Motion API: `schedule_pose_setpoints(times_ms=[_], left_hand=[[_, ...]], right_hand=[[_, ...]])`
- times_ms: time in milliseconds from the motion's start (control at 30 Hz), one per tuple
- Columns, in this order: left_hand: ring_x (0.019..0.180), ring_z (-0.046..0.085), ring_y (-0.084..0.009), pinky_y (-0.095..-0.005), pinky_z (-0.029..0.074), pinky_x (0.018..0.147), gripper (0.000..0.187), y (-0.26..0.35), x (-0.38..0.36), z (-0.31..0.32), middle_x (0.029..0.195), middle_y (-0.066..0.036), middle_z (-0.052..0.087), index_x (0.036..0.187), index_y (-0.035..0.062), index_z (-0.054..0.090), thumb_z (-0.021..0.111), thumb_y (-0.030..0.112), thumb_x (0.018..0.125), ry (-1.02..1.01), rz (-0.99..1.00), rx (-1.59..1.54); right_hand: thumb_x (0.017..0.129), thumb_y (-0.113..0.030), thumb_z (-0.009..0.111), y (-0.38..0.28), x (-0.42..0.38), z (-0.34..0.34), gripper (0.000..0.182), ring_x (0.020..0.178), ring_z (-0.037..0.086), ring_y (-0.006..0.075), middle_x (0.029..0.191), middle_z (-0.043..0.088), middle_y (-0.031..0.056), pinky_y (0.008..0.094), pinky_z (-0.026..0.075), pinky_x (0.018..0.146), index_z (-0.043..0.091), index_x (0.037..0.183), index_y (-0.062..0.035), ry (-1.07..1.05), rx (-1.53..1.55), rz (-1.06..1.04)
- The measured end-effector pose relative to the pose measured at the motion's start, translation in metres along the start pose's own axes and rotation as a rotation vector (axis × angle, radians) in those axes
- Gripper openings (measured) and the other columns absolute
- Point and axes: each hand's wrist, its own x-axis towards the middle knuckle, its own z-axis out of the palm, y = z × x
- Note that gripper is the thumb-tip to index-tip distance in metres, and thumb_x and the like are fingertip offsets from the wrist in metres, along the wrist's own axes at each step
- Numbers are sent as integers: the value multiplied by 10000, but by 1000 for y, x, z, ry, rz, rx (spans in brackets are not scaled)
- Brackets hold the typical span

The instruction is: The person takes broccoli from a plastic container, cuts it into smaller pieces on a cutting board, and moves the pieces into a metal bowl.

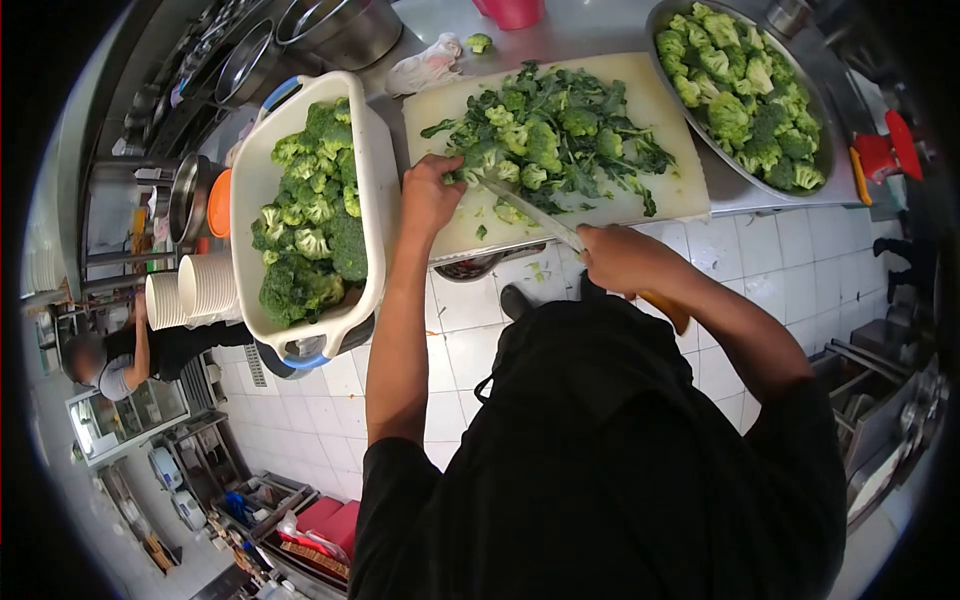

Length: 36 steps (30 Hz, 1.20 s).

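At frame centre a knife [530, 212] is gripped in the closed right hand [622, 258], its blade laid to a broccoli piece [478, 165] pinned steady under the curled left hand [428, 195] on the cutting board [670, 195], between white tub [375, 160] and metal bowl [835, 150].

Left arm [398, 330] bare, stretched forward, nearly straight, short black sleeve at the shoulder. Left hand [428, 195] palm down at the near edge of the worktop, fingers curled and pressed down. Right forearm [730, 325] angled in from the right, elbow bent. Right hand [618, 258] fisted just off that near edge, knuckles up.
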Motion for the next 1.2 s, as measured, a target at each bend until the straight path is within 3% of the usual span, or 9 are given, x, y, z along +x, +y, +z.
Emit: schedule_pose_setpoints(times_ms=[267,367,533,633,700,733,800,1100,1200], left_hand=[[1188,616,-368,-417,512,1014,800,27,9,-2,1329,-176,623,1448,240,579,654,-45,705,-54,187,229],[1204,611,-360,-415,508,1030,786,29,26,-1,1306,-182,629,1419,277,599,641,-44,703,-281,156,387],[1081,653,-386,-446,532,956,682,17,19,2,1183,-182,652,1335,216,645,687,4,689,-73,142,197],[1002,651,-385,-435,533,926,672,48,1,-18,1095,-181,648,1330,175,641,729,15,683,55,98,8],[963,646,-370,-411,536,910,679,70,-6,-34,1081,-170,640,1332,158,637,755,15,679,141,109,-163],[1008,652,-250,-347,535,894,705,83,-10,-48,1067,-125,645,1357,148,628,764,-47,693,175,96,-184],[1036,645,-222,-347,540,888,705,82,-10,-75,1091,-111,652,1365,139,624,761,-46,698,352,170,-238],[730,651,-109,-260,472,549,720,-81,13,-232,916,-63,723,1391,47,591,763,-11,695,613,-278,-291],[746,708,-185,-309,540,693,743,-134,26,-265,861,-115,759,1354,48,633,832,159,647,616,-434,-54]], right_hand=[[955,-184,552,31,-9,19,245,858,700,446,865,694,271,562,536,774,598,1105,5,246,-226,-164],[919,-159,542,31,-32,6,265,878,694,467,914,703,285,567,540,803,620,1111,5,196,-228,-96],[982,-251,528,53,-49,6,220,827,619,536,820,662,294,634,448,762,549,1019,-35,200,-120,-96],[986,-212,550,52,-60,1,203,633,648,419,754,646,257,527,496,611,539,986,-9,171,-21,-67],[987,-227,539,47,-64,-4,224,736,660,457,779,657,274,555,498,699,544,988,-3,148,58,-53],[988,-235,533,44,-65,-7,235,788,666,476,792,663,283,570,500,742,547,988,0,136,95,-45],[989,-227,538,35,-66,-13,232,688,672,428,750,655,259,524,514,666,534,973,5,132,146,-26],[1000,-221,549,23,-63,-11,248,507,650,300,675,626,191,426,510,507,538,987,27,180,290,15],[1004,-216,553,15,-64,-6,244,496,641,283,681,624,180,413,510,488,545,997,28,192,305,36]])
